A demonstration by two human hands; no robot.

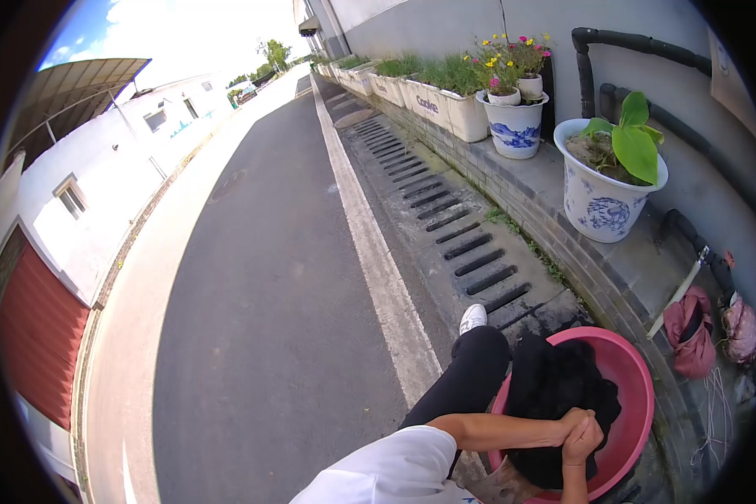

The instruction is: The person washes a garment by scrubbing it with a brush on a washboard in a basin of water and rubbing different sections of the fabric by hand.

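Note:
A pink plastic basin (638, 395) stands on the ground at the lower right with a bunched black cloth (554, 378) in it. Part of the cloth hangs toward the near left rim. My left hand (572, 422) and my right hand (585, 440) are pressed together over the cloth, fingers closed. Both appear to grip a fold of it, though the gripped part is mostly hidden by the fingers. Under the left arm shows my dark trouser leg and a white shoe (473, 318), beside the basin.
A slotted drain cover (470, 252) runs along the road's edge. On the raised ledge stand a blue-and-white flowerpot (605, 206), a smaller flowerpot (514, 134) and white planters (454, 113). Pink cloth bundles (691, 336) hang by black pipes at the right. Asphalt road (269, 336) lies left.

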